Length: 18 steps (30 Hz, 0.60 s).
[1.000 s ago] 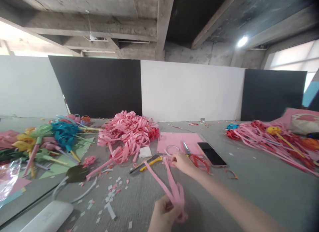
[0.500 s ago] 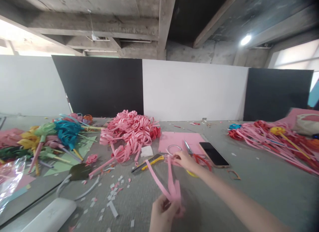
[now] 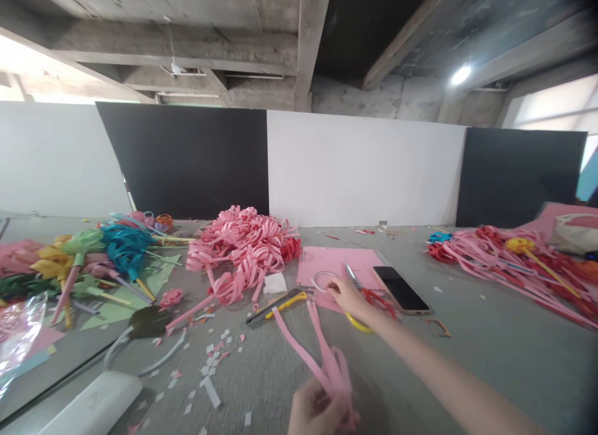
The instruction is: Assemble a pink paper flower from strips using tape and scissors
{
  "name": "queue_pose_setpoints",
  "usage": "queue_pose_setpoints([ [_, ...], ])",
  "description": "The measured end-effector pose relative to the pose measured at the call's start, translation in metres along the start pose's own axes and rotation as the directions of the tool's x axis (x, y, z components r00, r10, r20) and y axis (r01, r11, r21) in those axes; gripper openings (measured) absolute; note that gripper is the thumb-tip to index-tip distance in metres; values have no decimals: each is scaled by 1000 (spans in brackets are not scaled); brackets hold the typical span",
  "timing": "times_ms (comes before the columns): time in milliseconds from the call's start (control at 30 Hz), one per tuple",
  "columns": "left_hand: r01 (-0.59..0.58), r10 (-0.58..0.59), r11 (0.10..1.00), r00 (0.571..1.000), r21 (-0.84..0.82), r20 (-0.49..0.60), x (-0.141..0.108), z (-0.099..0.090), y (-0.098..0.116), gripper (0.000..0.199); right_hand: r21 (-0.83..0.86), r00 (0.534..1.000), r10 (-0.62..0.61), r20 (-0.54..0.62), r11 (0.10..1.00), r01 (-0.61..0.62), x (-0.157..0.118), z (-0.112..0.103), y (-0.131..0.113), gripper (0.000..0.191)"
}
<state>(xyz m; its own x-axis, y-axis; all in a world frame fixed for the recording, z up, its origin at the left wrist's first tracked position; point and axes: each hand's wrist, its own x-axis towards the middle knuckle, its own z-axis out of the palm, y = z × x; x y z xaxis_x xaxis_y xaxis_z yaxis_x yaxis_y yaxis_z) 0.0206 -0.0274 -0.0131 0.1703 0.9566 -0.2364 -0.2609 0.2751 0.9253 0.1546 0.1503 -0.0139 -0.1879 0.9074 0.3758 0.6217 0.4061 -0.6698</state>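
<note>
Near the bottom centre, my left hand (image 3: pixel 315 411) is closed around the lower ends of pink paper strips (image 3: pixel 327 366), which fan out upward, with two long ends pointing away from me. My right hand (image 3: pixel 346 299) reaches over the front part of a pink paper sheet (image 3: pixel 322 260), beside a thin white ring (image 3: pixel 322 274). Its fingers are bent together, and what they pinch is hidden. Scissors with red handles (image 3: pixel 380 303) lie just beyond its wrist, and a yellow curved handle (image 3: pixel 359 324) shows under it. To its left rests a yellow-and-black cutter knife (image 3: pixel 283 303).
A heap of curled pink strips (image 3: pixel 243 248) lies behind. Paper flowers (image 3: pixel 126 248) are piled left; more strips (image 3: pixel 495 260) lie right. A phone (image 3: pixel 400 288), a white power bank (image 3: pixel 93 407), a cable and paper scraps (image 3: pixel 212 360) are on the grey surface.
My left hand has moved slightly right and toward me with the pink strips. My right hand has shifted a little right, away from the tip of one strip.
</note>
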Motion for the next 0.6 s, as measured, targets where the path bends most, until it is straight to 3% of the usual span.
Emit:
queue_pose_setpoints([
  [367,19,-19,1000,1000,-5,23,-2,2,3,26,308,986,98,-138,950,-52,9,-6,2,9],
  [600,36,-35,999,999,-26,20,-3,3,4,28,394,977,55,-205,919,31,10,-16,-15,10],
])
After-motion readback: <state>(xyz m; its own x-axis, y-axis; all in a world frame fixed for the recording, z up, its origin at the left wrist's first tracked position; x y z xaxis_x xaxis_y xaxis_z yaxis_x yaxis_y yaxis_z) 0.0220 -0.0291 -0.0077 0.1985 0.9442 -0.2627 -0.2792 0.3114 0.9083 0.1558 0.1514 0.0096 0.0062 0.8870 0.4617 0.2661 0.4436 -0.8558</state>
